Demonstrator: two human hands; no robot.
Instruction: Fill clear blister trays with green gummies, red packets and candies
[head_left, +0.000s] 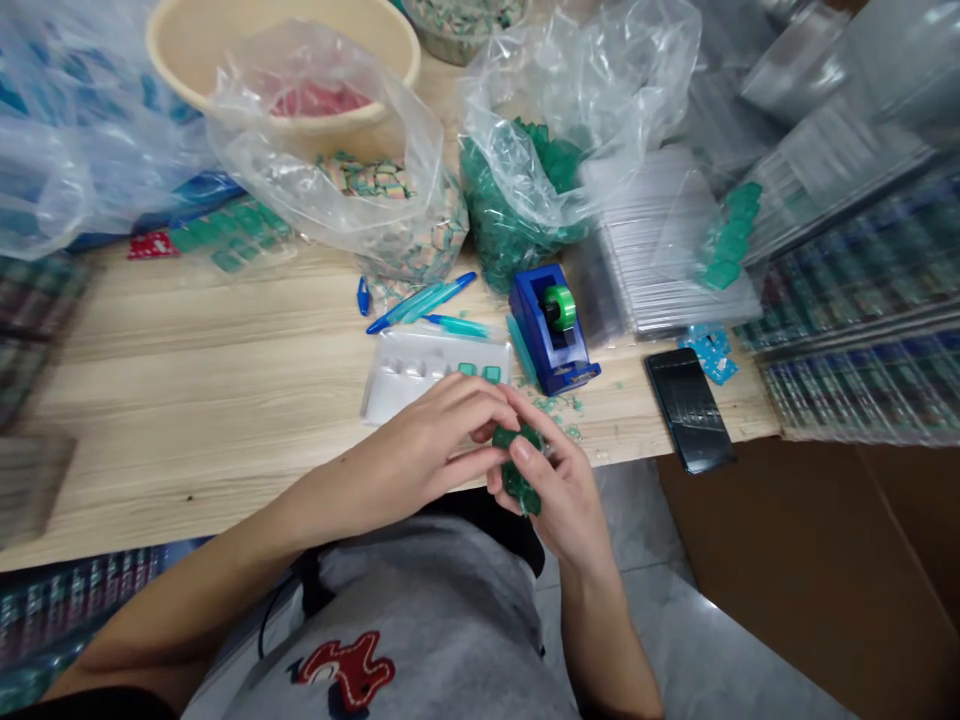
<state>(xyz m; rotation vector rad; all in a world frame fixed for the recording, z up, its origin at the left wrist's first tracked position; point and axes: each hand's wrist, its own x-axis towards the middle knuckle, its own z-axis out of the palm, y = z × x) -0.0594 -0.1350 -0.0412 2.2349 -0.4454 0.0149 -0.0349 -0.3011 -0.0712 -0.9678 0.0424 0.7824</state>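
At the table's front edge, my right hand (pixel 562 490) is closed around dark green translucent plastic pieces (pixel 519 480), its thumb on top. My left hand (pixel 442 430) reaches across from the left, its fingers pinched at the upper end of the same pieces; some of its fingertips are hidden. Just beyond my hands lies a white plastic tray (pixel 397 400) with a row of small moulded spots, where two green squares (pixel 478 373) sit at the right. A blue tape dispenser (pixel 551 335) with a green roll stands to the right of the tray.
Behind are an open bag of green pieces (pixel 517 220), a bag of striped pieces (pixel 420 230) and a cream basin (pixel 165 50). Blue pens (pixel 427 300) lie beyond the tray. Rightward are stacked clear plastic cases (pixel 667 240), a black phone (pixel 690 410) and a cardboard box (pixel 795 540).
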